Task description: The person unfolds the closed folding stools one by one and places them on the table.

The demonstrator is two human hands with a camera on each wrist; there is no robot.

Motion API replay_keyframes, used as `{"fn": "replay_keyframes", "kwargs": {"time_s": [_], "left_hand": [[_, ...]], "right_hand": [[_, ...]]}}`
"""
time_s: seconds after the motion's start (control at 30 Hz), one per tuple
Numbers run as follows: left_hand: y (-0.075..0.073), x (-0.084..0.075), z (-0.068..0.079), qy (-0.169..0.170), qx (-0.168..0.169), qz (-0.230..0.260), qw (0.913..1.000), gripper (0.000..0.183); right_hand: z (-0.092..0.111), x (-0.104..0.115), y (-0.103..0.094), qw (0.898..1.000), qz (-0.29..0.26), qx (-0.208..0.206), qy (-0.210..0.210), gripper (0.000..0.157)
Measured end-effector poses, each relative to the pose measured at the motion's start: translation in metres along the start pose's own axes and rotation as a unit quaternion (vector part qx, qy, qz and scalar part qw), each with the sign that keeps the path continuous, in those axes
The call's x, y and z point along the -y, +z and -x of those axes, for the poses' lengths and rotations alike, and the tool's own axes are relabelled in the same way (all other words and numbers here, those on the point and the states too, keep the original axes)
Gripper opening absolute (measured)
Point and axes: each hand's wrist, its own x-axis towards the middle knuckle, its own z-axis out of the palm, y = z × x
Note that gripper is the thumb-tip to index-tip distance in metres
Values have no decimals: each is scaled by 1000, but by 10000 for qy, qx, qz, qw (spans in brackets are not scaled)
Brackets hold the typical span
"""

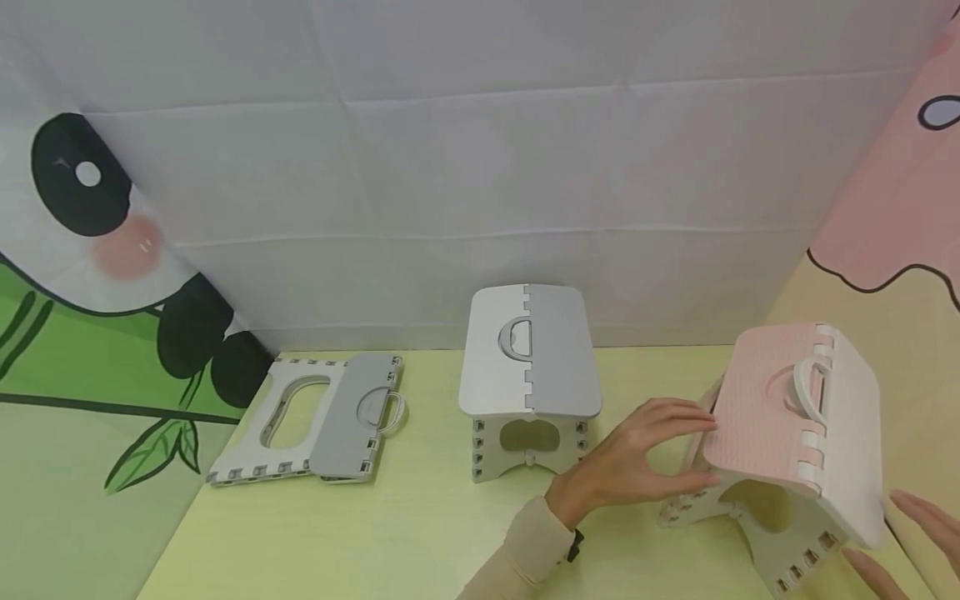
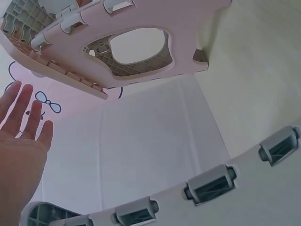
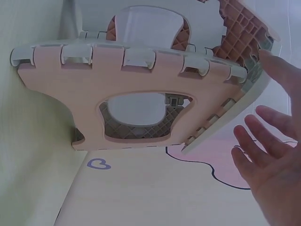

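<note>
A pink-and-white folding step stool (image 1: 765, 408) stands unfolded at the right, turned at an angle, its white handle (image 1: 808, 390) raised from the middle of the top. My left hand (image 1: 626, 454) is at the pink side, its fingertips right at the edge of the top and its fingers spread. In the left wrist view that hand's palm shows with nothing in it. On the white side, my right hand (image 1: 918, 533) is partly cut off by the frame. The right wrist view shows its fingers apart, with the thumb (image 3: 277, 66) at the rim of the top.
A grey-and-white folding stool (image 1: 491, 367) stands unfolded in the middle, near the back wall (image 1: 480, 192). Another grey-and-white stool (image 1: 337, 425) lies folded nearly flat on the yellow-green table (image 1: 300, 542) at the left. Cartoon-printed cloth (image 1: 82, 275) hangs at the sides.
</note>
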Motion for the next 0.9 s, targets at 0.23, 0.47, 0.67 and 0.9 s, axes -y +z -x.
{"fn": "replay_keyframes", "kwargs": {"time_s": [0.23,0.47,0.67,0.9], "left_hand": [[3,-5,-6,65,107,16,9999,60],[10,-9,-12,282,125,-118,9995,59],[14,-9,-15,436,122,-158,9988,52],[16,-10,-17,534,248,8,9983,47]], "right_hand": [[-28,56,13,9951,-238,-219,-936,94],[-30,46,12,9920,-260,39,-1236,92],[-32,47,9,9918,-320,714,-1013,74],[-33,45,20,9752,-1140,215,-1885,72]]}}
